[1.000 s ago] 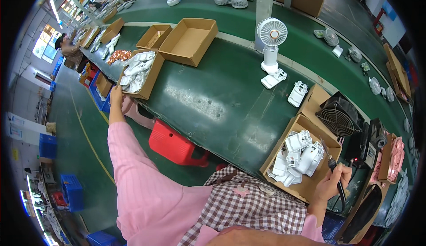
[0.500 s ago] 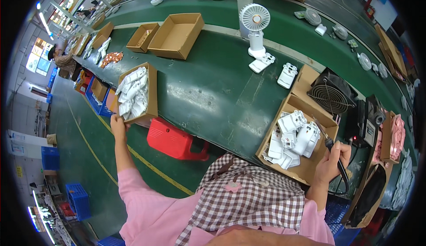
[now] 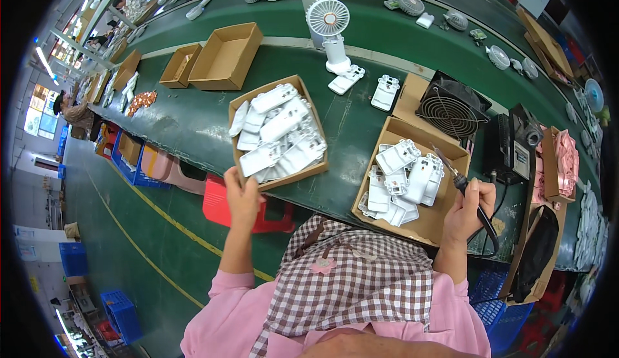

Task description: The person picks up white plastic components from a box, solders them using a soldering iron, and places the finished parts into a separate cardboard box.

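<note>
My left hand (image 3: pixel 243 201) grips the near-left corner of a cardboard box (image 3: pixel 298 177) piled with white plastic housings (image 3: pixel 284 122). That box stands at the table's near edge, left of centre. In my right hand (image 3: pixel 471 211) is a soldering iron (image 3: pixel 460 180), its thin metal tip pointing up and left over a second cardboard box (image 3: pixel 433 221). This second box holds several white housings (image 3: pixel 393 180), some with their inner fittings showing. Farther back, a white handheld fan (image 3: pixel 330 26) stands upright. Near its base lie two white housings (image 3: pixel 385 92).
A black box fan (image 3: pixel 453 106) and a black soldering station (image 3: pixel 509 145) stand right of the second box. Two cardboard trays (image 3: pixel 225 55) sit at the back left. A red plastic stool (image 3: pixel 219 202) is below the table edge. Pink parts (image 3: pixel 567 164) fill a box at far right.
My left hand has moved the box of housings rightward along the table, turning it, toward the second box. The soldering iron stays in my right hand. The whole view has shifted slightly.
</note>
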Tool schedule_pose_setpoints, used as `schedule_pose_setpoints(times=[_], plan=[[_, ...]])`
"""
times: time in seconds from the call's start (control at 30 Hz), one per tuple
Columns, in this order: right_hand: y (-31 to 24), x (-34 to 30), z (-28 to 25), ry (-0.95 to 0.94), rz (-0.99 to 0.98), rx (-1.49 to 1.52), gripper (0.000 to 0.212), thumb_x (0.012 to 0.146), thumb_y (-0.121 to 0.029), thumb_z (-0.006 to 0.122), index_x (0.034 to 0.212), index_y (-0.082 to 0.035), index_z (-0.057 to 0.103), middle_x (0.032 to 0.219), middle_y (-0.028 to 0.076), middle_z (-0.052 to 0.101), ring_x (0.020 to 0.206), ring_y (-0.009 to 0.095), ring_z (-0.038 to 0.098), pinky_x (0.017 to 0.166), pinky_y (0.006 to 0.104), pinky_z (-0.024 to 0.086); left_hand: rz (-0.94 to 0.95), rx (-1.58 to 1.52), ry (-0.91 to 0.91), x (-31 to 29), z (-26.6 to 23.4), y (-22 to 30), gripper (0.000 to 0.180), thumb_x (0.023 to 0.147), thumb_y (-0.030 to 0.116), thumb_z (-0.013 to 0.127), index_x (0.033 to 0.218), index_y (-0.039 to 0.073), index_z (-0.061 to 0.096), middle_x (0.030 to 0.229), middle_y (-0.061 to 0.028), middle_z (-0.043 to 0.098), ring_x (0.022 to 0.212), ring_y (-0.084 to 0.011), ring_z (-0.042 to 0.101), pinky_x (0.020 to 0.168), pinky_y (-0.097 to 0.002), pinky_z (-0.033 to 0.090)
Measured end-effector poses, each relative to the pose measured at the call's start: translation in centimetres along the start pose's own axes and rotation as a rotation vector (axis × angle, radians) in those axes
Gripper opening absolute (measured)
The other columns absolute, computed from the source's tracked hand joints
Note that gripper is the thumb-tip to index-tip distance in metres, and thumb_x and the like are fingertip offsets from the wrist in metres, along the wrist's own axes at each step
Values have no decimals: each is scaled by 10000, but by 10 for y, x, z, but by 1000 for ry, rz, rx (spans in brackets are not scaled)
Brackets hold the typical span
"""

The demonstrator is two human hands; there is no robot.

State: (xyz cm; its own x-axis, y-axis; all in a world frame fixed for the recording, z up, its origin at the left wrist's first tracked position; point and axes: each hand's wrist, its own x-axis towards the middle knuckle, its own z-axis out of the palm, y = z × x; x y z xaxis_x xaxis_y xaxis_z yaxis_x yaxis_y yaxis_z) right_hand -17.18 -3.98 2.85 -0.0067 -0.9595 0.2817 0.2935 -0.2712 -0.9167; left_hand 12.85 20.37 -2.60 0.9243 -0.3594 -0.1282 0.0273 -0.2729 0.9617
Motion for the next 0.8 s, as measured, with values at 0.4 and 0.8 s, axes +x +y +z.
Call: schedule_pose_setpoints(times=[0.4,0.8], plan=[[3,4,-3,-35,-14,-21,179,893,-79,564,771,-67,433,615,-28,408,477,25,314,419,183,226,85,7,-163,-15,64,25,587,915,199,554,1338,-16,207,840,-91,518,529,-133,503,466,-254,417],[4,3,-2,-85,-14,-25,168,892,-65,558,769,-67,443,607,-25,403,486,27,325,420,176,239,878,878,-591,102,25,117,433,678,-149,533,1050,65,588,1114,-110,521,1031,-322,490,905,-399,413]])
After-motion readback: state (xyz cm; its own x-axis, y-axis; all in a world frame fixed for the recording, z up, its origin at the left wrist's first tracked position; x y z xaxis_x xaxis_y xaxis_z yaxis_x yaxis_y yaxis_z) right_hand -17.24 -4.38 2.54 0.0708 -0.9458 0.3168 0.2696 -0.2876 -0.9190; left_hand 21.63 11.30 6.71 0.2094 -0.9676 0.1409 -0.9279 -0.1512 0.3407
